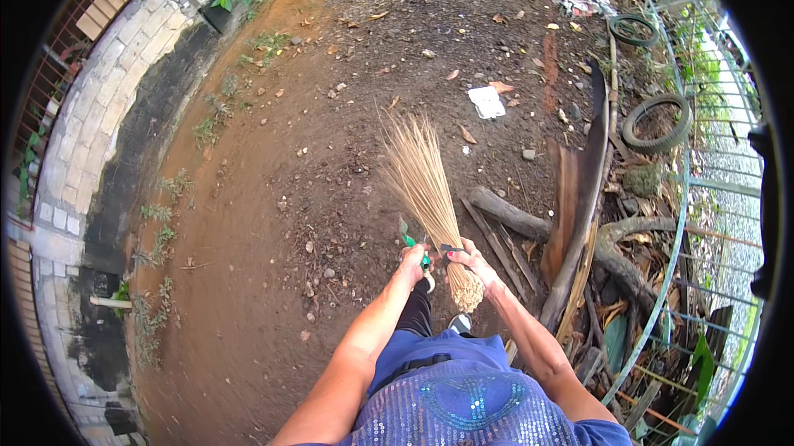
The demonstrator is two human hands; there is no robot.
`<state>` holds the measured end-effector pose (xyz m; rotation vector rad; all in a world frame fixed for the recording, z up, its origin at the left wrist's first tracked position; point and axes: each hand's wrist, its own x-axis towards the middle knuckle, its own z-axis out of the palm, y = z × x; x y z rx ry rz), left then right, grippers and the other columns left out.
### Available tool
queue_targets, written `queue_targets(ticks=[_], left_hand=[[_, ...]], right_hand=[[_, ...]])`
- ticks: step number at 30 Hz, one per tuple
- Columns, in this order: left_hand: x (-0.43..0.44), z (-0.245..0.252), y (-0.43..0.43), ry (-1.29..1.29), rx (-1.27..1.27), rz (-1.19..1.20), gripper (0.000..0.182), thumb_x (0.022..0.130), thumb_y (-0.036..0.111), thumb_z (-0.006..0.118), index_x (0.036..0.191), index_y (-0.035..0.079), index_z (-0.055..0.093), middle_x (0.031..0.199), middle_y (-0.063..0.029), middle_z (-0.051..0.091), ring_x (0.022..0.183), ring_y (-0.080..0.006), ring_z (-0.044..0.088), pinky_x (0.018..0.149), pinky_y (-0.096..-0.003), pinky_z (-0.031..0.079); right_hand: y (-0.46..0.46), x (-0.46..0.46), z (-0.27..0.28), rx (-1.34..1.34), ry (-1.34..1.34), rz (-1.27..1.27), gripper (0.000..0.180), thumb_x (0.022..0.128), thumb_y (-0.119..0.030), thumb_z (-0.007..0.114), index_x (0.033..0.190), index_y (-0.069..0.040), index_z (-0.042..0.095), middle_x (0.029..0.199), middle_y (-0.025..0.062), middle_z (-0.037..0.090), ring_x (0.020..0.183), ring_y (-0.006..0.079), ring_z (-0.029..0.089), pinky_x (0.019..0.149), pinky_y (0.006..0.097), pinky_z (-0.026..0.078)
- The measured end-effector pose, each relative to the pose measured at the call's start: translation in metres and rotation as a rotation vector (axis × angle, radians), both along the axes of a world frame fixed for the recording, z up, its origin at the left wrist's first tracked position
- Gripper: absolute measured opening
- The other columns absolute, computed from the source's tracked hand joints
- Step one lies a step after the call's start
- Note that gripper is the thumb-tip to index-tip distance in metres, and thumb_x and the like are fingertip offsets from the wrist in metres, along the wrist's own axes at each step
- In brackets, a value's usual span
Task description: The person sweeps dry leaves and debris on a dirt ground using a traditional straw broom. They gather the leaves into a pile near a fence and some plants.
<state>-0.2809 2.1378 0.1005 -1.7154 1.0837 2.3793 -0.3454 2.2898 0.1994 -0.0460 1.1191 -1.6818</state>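
Observation:
My right hand (474, 263) grips a stick broom (428, 189) around its bound handle, near the dark band. The broom's thin bristles fan up and away from me over the dirt, and its cut butt ends point back towards my body. Just left of the broom, my left hand (414, 262) is closed on a green-handled tool (425, 260); its kind cannot be told, as my fingers hide part of it. My shoes show partly below the hands.
A white foam container (487, 102) lies on the soil ahead. To the right are a log (508, 213), a large dry palm sheath (580, 198), tires (657, 123) and a wire fence (682, 198). A block wall (102, 117) runs along the left.

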Motion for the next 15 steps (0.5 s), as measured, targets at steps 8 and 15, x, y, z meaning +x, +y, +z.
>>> queue_targets(ticks=[8, 15], left_hand=[[-0.070, -0.023, -0.097, -0.032, 0.124, 0.109, 0.015, 0.079, 0.010, 0.050, 0.087, -0.002, 0.047, 0.063, -0.0193, 0.057, 0.037, -0.0226, 0.050, 0.029, -0.0350, 0.038], [-0.109, -0.010, -0.215, 0.112, 0.173, 0.095, 0.016, 0.081, 0.011, 0.051, 0.092, 0.003, 0.043, 0.076, -0.0238, 0.062, 0.045, -0.0238, 0.057, 0.037, -0.0345, 0.045]], right_hand=[[-0.105, -0.075, -0.009, 0.095, 0.020, 0.047, 0.061, 0.073, -0.019, 0.061, 0.123, -0.002, 0.028, 0.086, 0.0134, 0.053, 0.055, 0.0202, 0.058, 0.047, 0.0308, 0.050], [-0.218, -0.137, -0.007, 0.134, -0.051, -0.046, 0.055, 0.075, -0.015, 0.059, 0.120, -0.003, 0.029, 0.083, 0.0115, 0.050, 0.055, 0.0209, 0.057, 0.048, 0.0325, 0.051]])
